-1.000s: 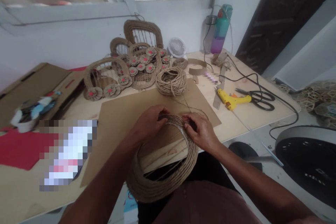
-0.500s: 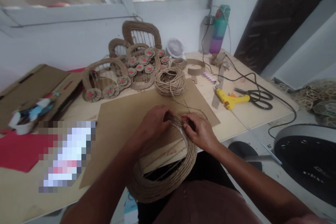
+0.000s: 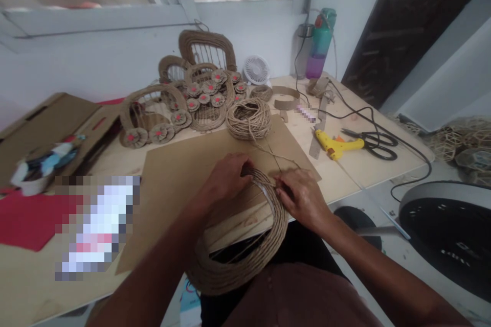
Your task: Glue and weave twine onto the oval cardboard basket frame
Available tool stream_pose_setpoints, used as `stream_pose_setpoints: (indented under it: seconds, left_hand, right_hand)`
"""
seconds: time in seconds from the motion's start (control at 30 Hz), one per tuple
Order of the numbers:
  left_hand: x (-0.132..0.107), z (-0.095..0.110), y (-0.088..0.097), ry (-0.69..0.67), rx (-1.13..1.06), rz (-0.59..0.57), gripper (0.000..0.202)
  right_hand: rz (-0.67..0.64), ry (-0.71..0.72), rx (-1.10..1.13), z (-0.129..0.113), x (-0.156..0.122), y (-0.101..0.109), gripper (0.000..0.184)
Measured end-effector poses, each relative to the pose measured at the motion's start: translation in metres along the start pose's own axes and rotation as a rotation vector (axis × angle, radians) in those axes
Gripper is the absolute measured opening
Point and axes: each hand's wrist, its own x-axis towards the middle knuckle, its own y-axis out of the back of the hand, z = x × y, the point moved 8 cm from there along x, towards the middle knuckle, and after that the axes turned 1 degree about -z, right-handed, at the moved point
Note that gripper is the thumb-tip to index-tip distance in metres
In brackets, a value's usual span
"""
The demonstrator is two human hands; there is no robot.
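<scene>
A large oval frame wrapped in jute twine (image 3: 249, 265) rests between my lap and the table edge, its top on a sheet of brown cardboard (image 3: 180, 173). My left hand (image 3: 226, 181) grips the frame's top rim. My right hand (image 3: 303, 199) pinches the twine against the rim's right side. A strand runs from there up to a ball of jute twine (image 3: 248, 118) on the cardboard.
Finished twine baskets with red-centred flowers (image 3: 192, 99) stand at the back. To the right lie a yellow glue gun (image 3: 337, 145), black scissors (image 3: 378, 140) and a black cable. A small white fan (image 3: 256, 69), a bottle (image 3: 320, 43), red paper (image 3: 26, 219) and a cardboard box (image 3: 53, 122) are also here.
My right hand has slid a little right and down along the rim, pulling the twine. My left hand stays on the top of the frame.
</scene>
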Motion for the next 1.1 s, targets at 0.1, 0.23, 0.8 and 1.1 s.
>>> stream_pose_setpoints:
  seconds: [0.1, 0.23, 0.8, 1.1]
  left_hand:
    - [0.001, -0.002, -0.001, 0.008, 0.014, 0.006, 0.016]
    - [0.003, -0.005, -0.002, 0.024, 0.029, 0.006, 0.016]
    - [-0.001, 0.011, 0.000, -0.017, 0.113, -0.002, 0.013]
    - [-0.001, 0.012, -0.003, -0.052, 0.116, -0.044, 0.018]
  right_hand:
    - [-0.002, 0.025, -0.009, -0.009, -0.002, -0.001, 0.015]
    - [0.024, 0.085, -0.021, -0.022, -0.006, -0.001, 0.018]
    - [0.001, 0.116, -0.110, -0.039, -0.019, -0.002, 0.022]
    - [0.051, 0.096, -0.042, -0.038, -0.027, 0.009, 0.019]
